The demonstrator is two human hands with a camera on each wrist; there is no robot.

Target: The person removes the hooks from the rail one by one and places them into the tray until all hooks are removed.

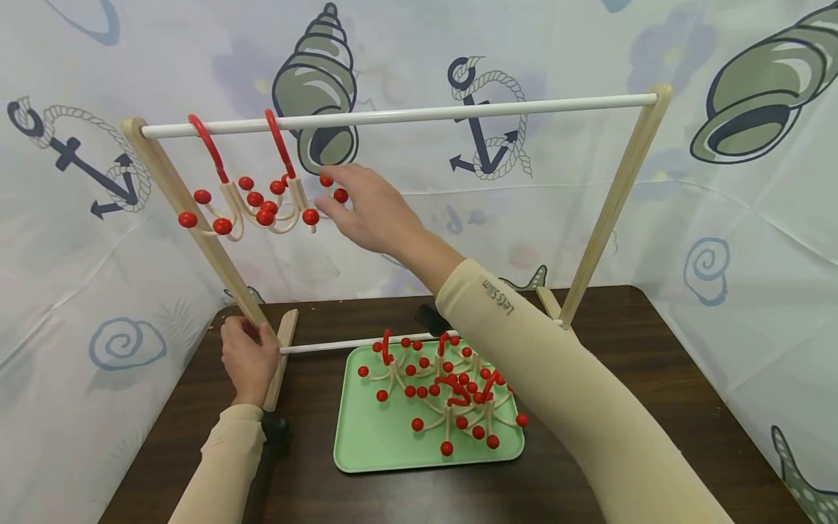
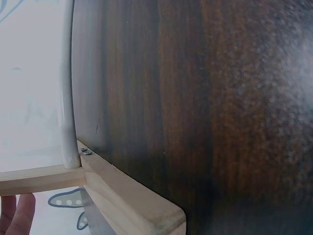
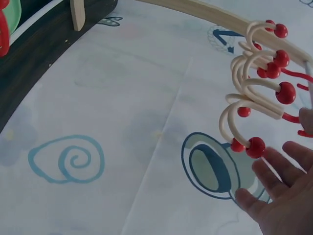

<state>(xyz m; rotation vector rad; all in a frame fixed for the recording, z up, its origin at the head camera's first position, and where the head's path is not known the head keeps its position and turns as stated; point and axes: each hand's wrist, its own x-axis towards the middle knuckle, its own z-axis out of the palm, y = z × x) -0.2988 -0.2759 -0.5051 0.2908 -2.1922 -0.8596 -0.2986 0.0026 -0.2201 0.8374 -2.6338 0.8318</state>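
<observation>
gripped the wooden post [image 1: 230, 273] with the left hand [image 1: 250, 360]; held the right hand [image 1: 374, 211] wide beside a ball hanger [image 1: 297, 193], hooked on the white rod [image 1: 406, 115]. seemed at the settling step; probably needed gentle, unhurried withdrawal.

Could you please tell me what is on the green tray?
On the tray rest several cream hangers with red hooks and balls; the right sleeve covers its far right corner, hiding anything there.
</observation>
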